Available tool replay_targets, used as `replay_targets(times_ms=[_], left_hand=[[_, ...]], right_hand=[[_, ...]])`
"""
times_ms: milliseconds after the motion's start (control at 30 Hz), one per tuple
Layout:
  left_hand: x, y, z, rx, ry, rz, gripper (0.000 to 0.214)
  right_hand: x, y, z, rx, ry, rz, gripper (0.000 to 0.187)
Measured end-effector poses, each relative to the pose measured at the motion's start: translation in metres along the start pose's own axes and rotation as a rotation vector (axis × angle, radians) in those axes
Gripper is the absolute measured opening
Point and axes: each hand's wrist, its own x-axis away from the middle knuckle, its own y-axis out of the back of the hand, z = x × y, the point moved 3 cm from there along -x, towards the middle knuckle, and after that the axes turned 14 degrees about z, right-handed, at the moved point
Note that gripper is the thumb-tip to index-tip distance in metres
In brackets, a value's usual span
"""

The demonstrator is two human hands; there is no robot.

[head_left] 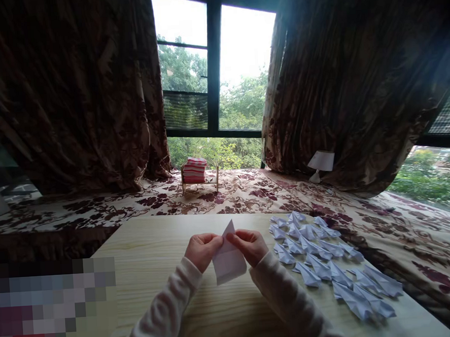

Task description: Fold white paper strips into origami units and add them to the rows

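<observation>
Between my two hands is a sheet of white paper (229,262), folded to a point at its far end and square at the near end. My left hand (203,249) pinches its left edge near the point with thumb and fingers. On the opposite edge my right hand (250,244) grips the paper the same way, thumb on top. The paper is tilted above the wooden table. To the right lie several folded white paper planes (309,247), spread in loose rows and partly overlapping.
The pale wood-grain table (155,274) spans the front. Behind it, a flowered cloth (249,192) covers a ledge with a small wooden rack (183,184) of red-striped folded cloths (194,170) and a white lamp (321,161). Dark curtains (337,80) flank the window.
</observation>
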Motion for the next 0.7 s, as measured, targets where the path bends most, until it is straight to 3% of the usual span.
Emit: replay_targets(times_ms=[300, 433, 533, 700], left_hand=[[0.001, 0.008, 0.016, 0.012, 0.049, -0.025, 0.018], [0.0, 0.011, 0.02, 0.016, 0.072, -0.06, 0.021], [-0.002, 0.017, 0.026, 0.038, 0.099, -0.099, 0.022], [-0.001, 0.021, 0.032, 0.13, 0.168, -0.121, 0.017]], right_hand=[[0.002, -0.004, 0.001, 0.179, 0.089, 0.022, 0.02], [0.009, -0.011, 0.016, 0.584, 0.306, 0.027, 0.012], [0.017, -0.02, 0.028, 0.937, 0.508, 0.022, 0.016], [0.024, -0.029, 0.036, 1.197, 0.628, 0.047, 0.023]])
